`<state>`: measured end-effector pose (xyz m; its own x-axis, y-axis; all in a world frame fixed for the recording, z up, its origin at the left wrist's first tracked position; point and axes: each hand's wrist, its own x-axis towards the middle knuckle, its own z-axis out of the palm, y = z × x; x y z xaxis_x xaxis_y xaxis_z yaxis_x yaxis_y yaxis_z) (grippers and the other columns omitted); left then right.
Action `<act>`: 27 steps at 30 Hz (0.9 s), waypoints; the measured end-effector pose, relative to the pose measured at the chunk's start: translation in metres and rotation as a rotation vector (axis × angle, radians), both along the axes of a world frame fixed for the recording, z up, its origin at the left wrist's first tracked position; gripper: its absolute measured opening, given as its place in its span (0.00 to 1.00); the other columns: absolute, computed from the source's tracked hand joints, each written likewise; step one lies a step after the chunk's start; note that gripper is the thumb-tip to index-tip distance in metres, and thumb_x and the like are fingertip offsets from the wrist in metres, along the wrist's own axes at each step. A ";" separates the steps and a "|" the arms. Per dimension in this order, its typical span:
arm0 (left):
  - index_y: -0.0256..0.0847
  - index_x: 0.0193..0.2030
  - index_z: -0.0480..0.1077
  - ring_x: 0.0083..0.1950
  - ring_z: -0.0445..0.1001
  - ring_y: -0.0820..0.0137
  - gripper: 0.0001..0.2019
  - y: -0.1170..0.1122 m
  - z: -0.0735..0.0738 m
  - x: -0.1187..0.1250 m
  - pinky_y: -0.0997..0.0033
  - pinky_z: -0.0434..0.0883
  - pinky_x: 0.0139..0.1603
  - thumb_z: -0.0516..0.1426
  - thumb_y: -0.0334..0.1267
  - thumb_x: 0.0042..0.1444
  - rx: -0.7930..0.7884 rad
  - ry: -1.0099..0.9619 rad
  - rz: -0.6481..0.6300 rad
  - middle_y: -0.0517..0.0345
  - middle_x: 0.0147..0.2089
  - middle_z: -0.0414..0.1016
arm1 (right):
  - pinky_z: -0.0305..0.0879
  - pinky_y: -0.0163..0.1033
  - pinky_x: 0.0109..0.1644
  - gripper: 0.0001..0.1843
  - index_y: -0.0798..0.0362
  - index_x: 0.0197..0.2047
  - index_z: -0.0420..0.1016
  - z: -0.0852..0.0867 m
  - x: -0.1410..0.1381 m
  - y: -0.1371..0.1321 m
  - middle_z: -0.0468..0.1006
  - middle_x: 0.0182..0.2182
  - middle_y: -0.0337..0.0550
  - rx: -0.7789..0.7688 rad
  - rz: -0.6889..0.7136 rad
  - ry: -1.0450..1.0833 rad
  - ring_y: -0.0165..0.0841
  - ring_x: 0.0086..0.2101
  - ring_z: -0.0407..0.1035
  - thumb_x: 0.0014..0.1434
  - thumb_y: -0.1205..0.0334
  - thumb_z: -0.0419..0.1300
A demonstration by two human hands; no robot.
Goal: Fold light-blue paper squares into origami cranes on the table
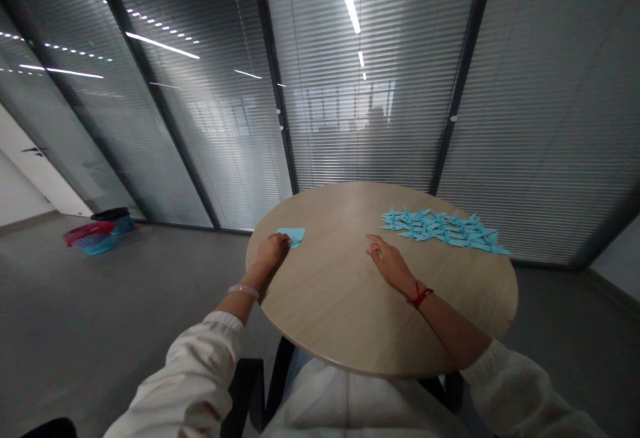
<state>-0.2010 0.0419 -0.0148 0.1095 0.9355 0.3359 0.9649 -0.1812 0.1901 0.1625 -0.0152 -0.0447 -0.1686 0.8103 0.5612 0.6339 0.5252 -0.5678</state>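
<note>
At the left side of the round table lies a small stack or sheet of light blue square paper [299,233]. My left hand [273,251] is on its near-left edge, fingers drawn together in a pinch on the paper; the fingertips are partly hidden. My right hand [393,263] hovers at or just over the middle of the tabletop, holding nothing I can see, its index finger stretched out and the others loosely bent. Beyond it, to the right, several folded blue paper cranes [440,227] stand packed together in rows.
The round wooden table [340,305] is directly before me, close to a glass partition with blinds [365,138]. On the floor far left stand a blue basket with a red liner [93,238] and another with a black liner [117,219]. Black chair parts [250,385] show below.
</note>
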 end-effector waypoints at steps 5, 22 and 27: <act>0.37 0.36 0.74 0.41 0.73 0.62 0.13 0.007 -0.005 -0.004 0.67 0.66 0.44 0.50 0.40 0.60 0.030 -0.074 -0.080 0.44 0.39 0.76 | 0.66 0.43 0.49 0.22 0.55 0.58 0.64 -0.001 0.001 0.001 0.79 0.35 0.45 -0.001 0.006 0.006 0.36 0.39 0.73 0.61 0.65 0.49; 0.39 0.31 0.67 0.37 0.70 0.64 0.11 0.012 -0.006 -0.002 0.67 0.66 0.42 0.50 0.42 0.59 0.017 -0.135 -0.053 0.48 0.36 0.74 | 0.66 0.43 0.50 0.22 0.56 0.59 0.64 0.001 -0.001 -0.003 0.80 0.35 0.45 -0.022 0.016 0.000 0.36 0.40 0.73 0.61 0.65 0.50; 0.40 0.28 0.65 0.37 0.70 0.65 0.11 0.012 -0.002 -0.004 0.68 0.66 0.42 0.50 0.43 0.58 -0.011 -0.229 -0.035 0.50 0.34 0.74 | 0.65 0.44 0.51 0.22 0.56 0.59 0.64 0.003 0.000 -0.005 0.80 0.35 0.46 -0.027 0.013 -0.004 0.37 0.41 0.73 0.61 0.65 0.50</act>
<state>-0.2048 0.0540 -0.0169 0.0637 0.9362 0.3455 0.8893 -0.2104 0.4060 0.1621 -0.0202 -0.0412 -0.1816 0.8231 0.5381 0.6296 0.5177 -0.5793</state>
